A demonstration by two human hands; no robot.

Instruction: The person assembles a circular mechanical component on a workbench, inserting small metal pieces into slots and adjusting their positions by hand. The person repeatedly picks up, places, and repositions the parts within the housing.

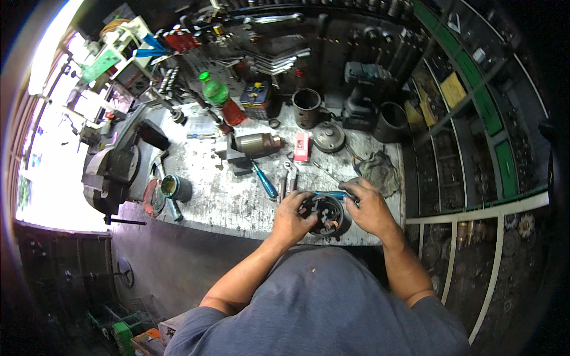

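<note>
A dark round metal housing [327, 216] stands at the table's front edge, close to my body. Copper-coloured and dark pieces show inside it. My left hand [292, 218] grips its left rim, thumb over the opening. My right hand [369, 207] is at its right side, fingers closed together around something dark that I cannot make out. A thin metal shaft [326, 173] points up and left from near those fingertips; whether it is held is unclear. Just beyond the housing lies a blue handle [331, 194], partly hidden by the hands.
Beyond lie a blue-handled screwdriver [265, 180], an adjustable wrench [290, 173], a red-and-white box [301, 147], a motor armature [256, 145] and a round metal cover [328, 137]. A metal cylinder [307, 108] and a cordless tool [360, 98] stand behind. At left are a vise [110, 175] and a tin [176, 187].
</note>
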